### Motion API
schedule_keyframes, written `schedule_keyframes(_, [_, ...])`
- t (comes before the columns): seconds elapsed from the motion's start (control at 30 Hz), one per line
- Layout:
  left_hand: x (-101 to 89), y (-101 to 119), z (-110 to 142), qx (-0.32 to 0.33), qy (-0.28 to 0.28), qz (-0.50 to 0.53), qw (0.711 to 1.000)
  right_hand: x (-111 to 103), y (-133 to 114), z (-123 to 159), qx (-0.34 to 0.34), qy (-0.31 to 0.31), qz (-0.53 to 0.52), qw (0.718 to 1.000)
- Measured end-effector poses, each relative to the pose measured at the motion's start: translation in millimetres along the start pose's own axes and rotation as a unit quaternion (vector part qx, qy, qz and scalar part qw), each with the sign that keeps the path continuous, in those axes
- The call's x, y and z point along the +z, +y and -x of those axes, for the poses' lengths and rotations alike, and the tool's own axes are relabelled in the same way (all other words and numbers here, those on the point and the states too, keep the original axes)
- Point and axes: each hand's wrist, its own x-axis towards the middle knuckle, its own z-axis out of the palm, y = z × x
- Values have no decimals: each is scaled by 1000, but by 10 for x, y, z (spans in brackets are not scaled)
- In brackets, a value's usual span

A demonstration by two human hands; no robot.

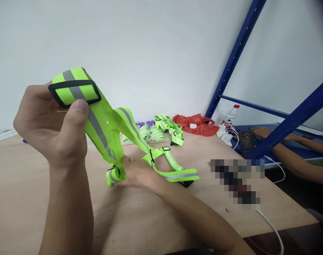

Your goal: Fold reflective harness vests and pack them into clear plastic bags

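The left hand (51, 129) is raised and clenching one end of a neon yellow reflective harness (108, 138), thumb pressing the strap just below its black slide buckle (74, 92). The webbing is running down from there to the tabletop (34, 187), where the right hand (136, 173) is lying flat, fingers pinning the straps near a second small buckle (151, 156); I cannot tell whether it is actually gripping or only pressing down.

The straps are crossing and twisting between the two hands, so pulling upward now would likely be tightening a twist rather than clearing it, and the loop near the low hand could be snagging on the buckle. The thumb hold up top looks shallow; a tug from below might be slipping the strap out through the slide.

More folded harnesses (156, 131) are lying farther back by a red plastic bag (196, 124) and a water bottle (230, 116), well apart. Another person's arm (296, 159) is working at the right edge, near a white cable (273, 226) that trails off the tabletop's corner.
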Motion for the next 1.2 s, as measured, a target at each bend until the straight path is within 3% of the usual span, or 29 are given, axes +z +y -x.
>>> schedule_keyframes(0.1, [13, -6, -38, 122, 62, -26, 990, -11, -71, -17, -28, 30, 65, 997])
schedule_keyframes(0.17, [19, 16, -65, 120, 70, -46, 989, -114, -84, -2, -56, 19, 48, 997])
schedule_keyframes(0.3, [-53, 45, -116, 98, 64, -77, 990, -536, -9, 124, -128, -77, -101, 984])
schedule_keyframes(0.4, [-163, 10, -126, 21, 41, -130, 990, -882, 103, 266, -183, -69, -224, 955])
schedule_keyframes(0.5, [-261, -28, -115, -140, -11, -153, 978, -1094, 222, 390, -214, -34, -337, 916])
schedule_keyframes(0.6, [-305, -33, -107, -297, -101, -177, 933, -1174, 310, 470, -230, 20, -475, 849])
schedule_keyframes(0.7, [-312, -58, -104, -382, -247, -251, 854, -1215, 330, 522, -217, 87, -564, 792])
schedule_keyframes(0.77, [-323, -129, -93, -406, -351, -294, 791, -1247, 304, 552, -190, 129, -589, 775])
schedule_keyframes(0.83, [-351, -240, -76, -417, -415, -339, 734, -1275, 260, 573, -167, 173, -596, 766])
schedule_keyframes(0.93, [-391, -364, -54, -389, -424, -428, 697, -1283, 193, 578, -148, 223, -597, 756])
schedule_keyframes(1.0, [-377, -328, -53, -350, -407, -452, 712, -1262, 160, 562, -137, 249, -588, 757])
schedule_keyframes(1.07, [-310, -177, -53, -313, -405, -401, 759, -1228, 140, 537, -130, 268, -573, 764])
schedule_keyframes(1.13, [-199, 32, -38, -288, -430, -274, 811, -1193, 132, 515, -128, 279, -560, 770])
schedule_keyframes(1.2, [-72, 218, -4, -281, -470, -134, 826, -1168, 132, 502, -129, 284, -554, 772])
